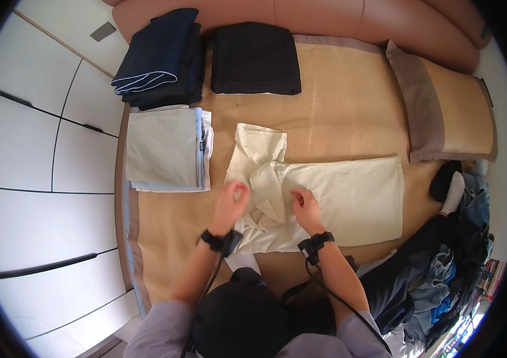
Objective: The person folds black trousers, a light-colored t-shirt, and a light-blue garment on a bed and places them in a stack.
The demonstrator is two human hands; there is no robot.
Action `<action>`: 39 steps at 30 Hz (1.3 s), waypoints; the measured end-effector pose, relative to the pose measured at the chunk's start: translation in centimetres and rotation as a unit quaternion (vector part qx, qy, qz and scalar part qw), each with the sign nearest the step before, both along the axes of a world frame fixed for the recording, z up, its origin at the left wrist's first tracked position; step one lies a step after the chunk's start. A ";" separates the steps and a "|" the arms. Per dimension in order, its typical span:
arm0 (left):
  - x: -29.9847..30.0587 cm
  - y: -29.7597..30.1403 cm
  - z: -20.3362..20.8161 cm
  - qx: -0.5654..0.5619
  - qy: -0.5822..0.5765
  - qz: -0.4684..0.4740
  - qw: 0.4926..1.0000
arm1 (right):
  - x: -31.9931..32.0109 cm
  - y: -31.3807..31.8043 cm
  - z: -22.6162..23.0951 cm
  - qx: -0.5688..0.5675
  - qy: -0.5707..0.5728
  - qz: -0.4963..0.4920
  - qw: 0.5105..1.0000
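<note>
Nearest: rounded black form (238, 316) at lower edge, between grey sleeves. Beyond it, cream garment (346, 200) lies partly folded on tan woven mat (343, 119), right of pale folded stack (164, 146). Left hand (231, 203) blurred, fingers curled; right hand (306, 210) over cloth, fingers bent together. Pinching cloth? Cannot tell for either.

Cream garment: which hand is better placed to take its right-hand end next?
Probably the right hand: it is nearer that end of the cream garment, while the left hand is by its opposite end.
</note>
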State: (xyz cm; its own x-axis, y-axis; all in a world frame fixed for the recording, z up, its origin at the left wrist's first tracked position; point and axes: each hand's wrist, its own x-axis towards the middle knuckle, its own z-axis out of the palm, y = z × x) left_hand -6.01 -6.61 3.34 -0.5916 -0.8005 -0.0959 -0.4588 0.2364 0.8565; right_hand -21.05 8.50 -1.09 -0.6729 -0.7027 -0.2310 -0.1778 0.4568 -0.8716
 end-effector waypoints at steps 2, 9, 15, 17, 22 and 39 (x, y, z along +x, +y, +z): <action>-1.6 -3.9 -0.6 -0.099 -0.050 0.036 0.993 | -0.1 -0.3 0.2 -0.015 -0.005 -0.009 1.000; -7.6 -11.4 -2.0 -0.195 -0.049 -0.054 0.978 | -0.1 -0.3 -0.2 -0.011 -0.012 -0.015 1.000; -9.2 -12.9 -1.3 -0.260 -0.216 -0.144 0.930 | -0.5 -1.2 0.3 0.037 -0.020 -0.002 0.999; -9.9 -13.2 -1.2 -0.273 -0.228 -0.136 0.924 | -0.9 -1.9 0.5 0.084 -0.012 0.000 0.996; -10.9 -14.6 -0.6 -0.266 -0.326 -0.181 0.889 | -1.9 -3.4 0.8 0.215 -0.058 0.032 0.974; -14.0 -9.8 -1.3 -0.277 -0.114 -0.284 0.911 | -1.5 -3.5 0.6 0.237 -0.042 0.051 0.969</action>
State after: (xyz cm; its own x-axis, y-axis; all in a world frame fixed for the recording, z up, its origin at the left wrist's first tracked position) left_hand -19.97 -16.40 2.01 -0.9406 -0.3347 0.0571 -0.2792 0.8580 0.4312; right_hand -22.53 5.05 -0.50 -0.5695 -0.5666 -0.5955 -0.1803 0.7929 -0.5820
